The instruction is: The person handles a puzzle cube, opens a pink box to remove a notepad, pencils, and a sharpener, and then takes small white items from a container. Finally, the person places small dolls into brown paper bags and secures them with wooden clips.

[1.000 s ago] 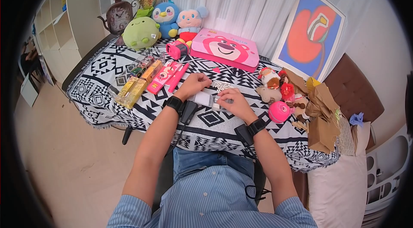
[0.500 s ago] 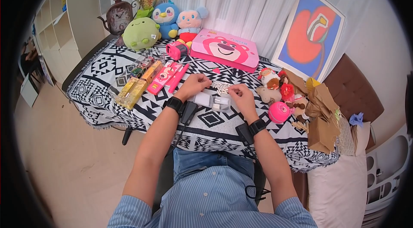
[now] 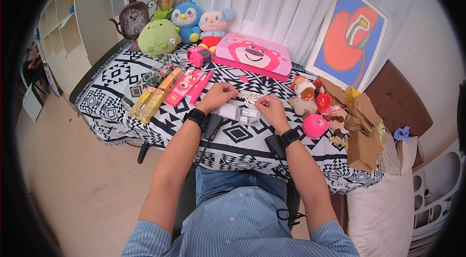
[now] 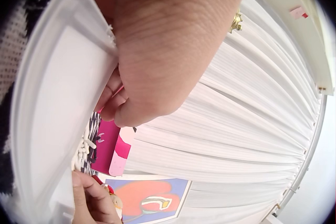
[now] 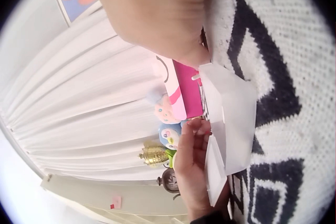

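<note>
A clear box with a raised whitish lid [image 3: 226, 111] stands on the cloth, with small white sticks inside its right part [image 3: 247, 116]. Behind it lies a loose pile of similar white sticks [image 3: 250, 98]. My left hand [image 3: 221, 97] is beside the lid, fingers loosely curled; in the right wrist view nothing shows in this hand [image 5: 193, 166]. At the pile's right edge is my right hand [image 3: 273, 110], thumb and fingertips close together. The left wrist view shows its bent fingers [image 4: 94, 198] beside the pile; whether they pinch a stick cannot be made out.
Left of the hands lie a pink box [image 3: 184, 87] and yellow packages [image 3: 148, 104]. Plush toys [image 3: 158, 38] and a large pink bear box [image 3: 255, 56] stand behind. On the right are small plush toys [image 3: 305, 87], a pink ball [image 3: 315, 126] and brown paper [image 3: 364, 148].
My right hand has moved from over the clear box's right part to the right edge of the stick pile, uncovering the sticks in the box. My left hand has stayed beside the lid.
</note>
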A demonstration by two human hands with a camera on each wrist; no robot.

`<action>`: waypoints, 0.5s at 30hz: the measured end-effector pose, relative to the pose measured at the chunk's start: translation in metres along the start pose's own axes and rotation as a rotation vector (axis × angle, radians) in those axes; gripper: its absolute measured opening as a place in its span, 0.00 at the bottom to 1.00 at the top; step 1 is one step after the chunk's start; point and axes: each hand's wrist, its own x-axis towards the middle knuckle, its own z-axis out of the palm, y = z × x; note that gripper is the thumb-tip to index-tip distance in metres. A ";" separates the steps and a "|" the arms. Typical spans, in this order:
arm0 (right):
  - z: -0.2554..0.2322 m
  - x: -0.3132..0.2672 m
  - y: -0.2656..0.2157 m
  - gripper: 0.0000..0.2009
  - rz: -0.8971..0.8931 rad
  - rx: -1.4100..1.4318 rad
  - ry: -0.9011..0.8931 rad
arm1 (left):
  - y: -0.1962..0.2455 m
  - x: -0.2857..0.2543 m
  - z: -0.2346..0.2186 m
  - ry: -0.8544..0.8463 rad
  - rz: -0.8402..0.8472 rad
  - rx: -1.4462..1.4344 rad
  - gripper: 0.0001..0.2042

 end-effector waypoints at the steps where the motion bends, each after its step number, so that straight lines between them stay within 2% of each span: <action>1: -0.002 -0.001 -0.003 0.07 0.032 0.062 0.033 | 0.000 0.000 -0.001 -0.013 -0.007 0.010 0.09; 3: -0.007 -0.003 -0.009 0.06 0.063 0.124 0.065 | -0.002 0.001 0.000 -0.009 -0.008 0.007 0.09; 5: -0.012 -0.005 -0.016 0.05 -0.032 0.191 -0.098 | -0.006 0.001 0.000 0.000 -0.012 -0.002 0.09; 9: -0.011 -0.012 -0.026 0.06 -0.095 0.132 -0.239 | -0.006 0.002 0.001 0.014 0.026 -0.015 0.11; 15: -0.008 -0.011 -0.027 0.06 -0.139 0.087 -0.247 | -0.003 0.002 0.001 0.017 0.022 -0.004 0.11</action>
